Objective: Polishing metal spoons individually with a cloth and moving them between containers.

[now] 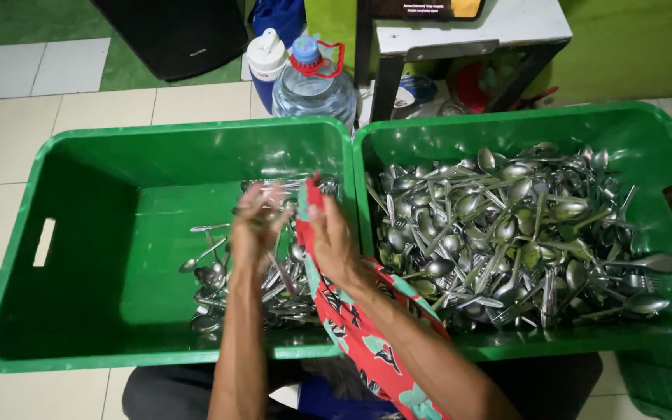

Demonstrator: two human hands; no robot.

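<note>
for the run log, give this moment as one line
both hands hold red cloth | over left green tub | right tub full of spoons

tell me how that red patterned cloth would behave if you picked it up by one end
Likely floppy: the red patterned cloth already drapes in folds over the right hand and forearm. Probably light, since it hangs without pulling taut. It might snag on the cutlery in the left green crate.

I sit on the pale tiled floor [9, 155] of what looks like an eatery's washing-up area: two green crates [118, 327] heaped with steel spoons and forks [507, 225], water jug [314, 85] nearby.
</note>
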